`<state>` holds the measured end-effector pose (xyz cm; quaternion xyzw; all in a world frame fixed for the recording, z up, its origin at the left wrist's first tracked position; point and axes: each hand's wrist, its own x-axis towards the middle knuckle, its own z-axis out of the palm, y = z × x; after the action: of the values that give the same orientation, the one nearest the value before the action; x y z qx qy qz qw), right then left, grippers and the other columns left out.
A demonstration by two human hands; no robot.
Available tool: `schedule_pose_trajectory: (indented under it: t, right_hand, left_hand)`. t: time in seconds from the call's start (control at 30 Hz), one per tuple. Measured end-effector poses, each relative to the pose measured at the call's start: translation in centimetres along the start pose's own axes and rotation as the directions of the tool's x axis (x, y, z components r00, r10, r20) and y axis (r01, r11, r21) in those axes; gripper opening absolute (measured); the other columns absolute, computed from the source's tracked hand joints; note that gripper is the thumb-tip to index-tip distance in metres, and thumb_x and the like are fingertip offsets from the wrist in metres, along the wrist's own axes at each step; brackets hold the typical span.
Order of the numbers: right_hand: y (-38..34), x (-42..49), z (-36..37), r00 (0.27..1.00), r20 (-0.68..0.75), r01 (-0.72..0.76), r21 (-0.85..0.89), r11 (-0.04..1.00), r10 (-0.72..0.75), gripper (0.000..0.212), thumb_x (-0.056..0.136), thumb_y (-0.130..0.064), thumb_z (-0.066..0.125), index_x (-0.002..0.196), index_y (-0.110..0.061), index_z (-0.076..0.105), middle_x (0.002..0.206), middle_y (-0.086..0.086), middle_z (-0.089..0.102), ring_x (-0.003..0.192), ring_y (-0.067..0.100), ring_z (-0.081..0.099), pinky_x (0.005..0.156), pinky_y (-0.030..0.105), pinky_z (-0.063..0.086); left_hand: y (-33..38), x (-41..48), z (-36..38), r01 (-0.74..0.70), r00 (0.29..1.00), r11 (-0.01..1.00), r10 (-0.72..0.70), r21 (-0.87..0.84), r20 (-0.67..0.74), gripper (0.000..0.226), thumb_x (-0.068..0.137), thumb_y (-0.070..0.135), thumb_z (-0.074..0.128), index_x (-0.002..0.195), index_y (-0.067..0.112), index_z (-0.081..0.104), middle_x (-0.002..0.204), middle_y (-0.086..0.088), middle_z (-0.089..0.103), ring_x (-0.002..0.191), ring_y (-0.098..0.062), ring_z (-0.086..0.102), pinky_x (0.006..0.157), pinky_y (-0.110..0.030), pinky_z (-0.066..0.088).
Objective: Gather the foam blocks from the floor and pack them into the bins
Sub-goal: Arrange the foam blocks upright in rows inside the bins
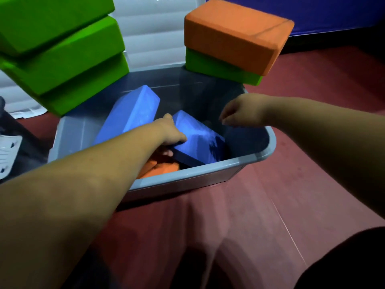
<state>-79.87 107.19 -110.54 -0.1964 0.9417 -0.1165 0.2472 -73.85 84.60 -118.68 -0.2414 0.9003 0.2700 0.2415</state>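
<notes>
A grey plastic bin [245, 159] stands on the red floor in front of me. Inside lie two blue foam blocks and orange blocks [164, 168] at the bottom. My left hand [170, 132] grips the nearer blue block [200, 140] by its left edge, thumb on top and fingers underneath, and the block is tilted. The second blue block [129, 113] leans against the bin's left side. My right hand [239, 111] hovers above the bin's right half, fingers hanging loosely down, holding nothing.
A stack of three green blocks [68, 59] rests on the bin's back left corner. An orange block [235, 36] sits on a green one [216, 68] at the back right corner. White slatted panel [154, 34] behind; white object [8, 155] at left.
</notes>
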Motion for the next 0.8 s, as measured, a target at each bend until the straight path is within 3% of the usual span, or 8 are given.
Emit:
schedule_pose_trajectory:
  t: [0.1,0.2,0.3,0.43,0.5,0.57,0.63,0.8]
  right_hand:
    - [-1.5,0.5,0.8,1.0,0.024,-0.012,-0.041,0.999,0.013,0.023,0.097,-0.03,0.061,0.113,-0.023,0.075,0.084,0.0,0.073,0.08,0.024,0.074,0.081,0.042,0.063]
    - [-2.8,1.5,1.6,0.994,-0.001,-0.105,0.034,0.994,0.106,0.043,0.102,-0.047,0.053,0.113,-0.008,0.068,0.092,0.016,0.073,0.073,0.032,0.075,0.068,0.045,0.065]
    - [-3.5,1.4,1.9,0.971,0.034,-0.238,0.036,0.971,0.237,0.079,0.094,-0.074,0.047,0.122,-0.002,0.06,0.107,0.022,0.066,0.078,0.037,0.073,0.072,0.042,0.062]
    - [-3.0,0.7,2.3,0.969,-0.035,-0.245,-0.258,0.935,0.245,0.094,0.086,-0.071,0.065,0.15,-0.007,0.04,0.138,0.02,0.055,0.117,0.039,0.059,0.086,0.044,0.05]
    - [-2.9,0.9,2.3,0.965,-0.038,-0.262,-0.209,0.942,0.259,0.102,0.083,-0.067,0.071,0.157,-0.011,0.028,0.137,0.019,0.053,0.109,0.042,0.061,0.081,0.048,0.056]
    - [-2.9,1.0,2.1,0.964,-0.019,-0.266,-0.146,0.953,0.266,0.091,0.083,-0.063,0.072,0.152,-0.016,0.035,0.126,0.017,0.052,0.096,0.042,0.062,0.072,0.054,0.062]
    - [-2.9,0.9,1.9,0.961,-0.015,-0.277,-0.143,0.95,0.278,0.08,0.085,-0.061,0.069,0.146,-0.015,0.044,0.119,0.017,0.053,0.089,0.042,0.065,0.064,0.056,0.063]
    - [-3.4,1.4,2.7,0.974,-0.006,-0.205,-0.461,0.863,0.229,0.075,0.099,-0.066,0.047,0.154,-0.015,0.043,0.146,0.019,0.053,0.129,0.043,0.053,0.105,0.049,0.046]
  left_hand:
    - [0.5,-0.9,-1.0,-0.048,0.999,0.999,0.049,-0.025,0.013,0.091,0.075,0.066,0.079,0.129,0.003,0.043,0.057,-0.008,0.067,0.046,-0.025,0.059,0.054,-0.032,0.049]
    - [1.8,-1.8,-0.6,-0.144,0.979,0.984,0.156,-0.104,0.127,0.071,0.076,0.073,0.075,0.098,0.007,0.066,0.071,-0.014,0.068,0.055,-0.026,0.059,0.059,-0.032,0.049]
    - [2.5,-2.8,0.9,-0.24,0.893,0.934,0.32,-0.266,0.316,0.045,0.097,0.04,0.072,0.134,0.017,0.061,0.124,-0.019,0.069,0.076,-0.022,0.068,0.065,-0.033,0.055]
    - [2.2,-3.4,0.9,-0.344,0.855,0.935,0.349,-0.084,0.385,0.066,0.1,0.031,0.068,0.158,0.039,0.039,0.125,-0.001,0.061,0.093,-0.018,0.071,0.074,-0.028,0.058]
    - [1.9,-3.1,-0.3,-0.372,0.879,0.925,0.323,0.08,0.35,0.053,0.101,0.031,0.065,0.151,0.032,0.051,0.115,-0.001,0.067,0.095,-0.023,0.072,0.089,-0.037,0.062]
    - [1.5,-3.3,-2.1,-0.386,0.917,0.868,0.323,0.313,0.234,0.036,0.098,0.034,0.063,0.129,0.018,0.07,0.11,-0.007,0.076,0.099,-0.029,0.074,0.096,-0.046,0.06]
    - [1.0,-3.5,-3.7,-0.384,0.922,0.83,0.364,0.404,0.129,0.029,0.097,0.033,0.062,0.115,0.014,0.075,0.106,-0.009,0.078,0.1,-0.03,0.074,0.094,-0.046,0.06]
    - [-0.9,-3.7,-6.1,-0.364,0.929,0.908,0.369,0.206,0.014,0.017,0.097,0.019,0.058,0.102,0.015,0.074,0.098,-0.004,0.078,0.086,-0.02,0.077,0.075,-0.037,0.063]
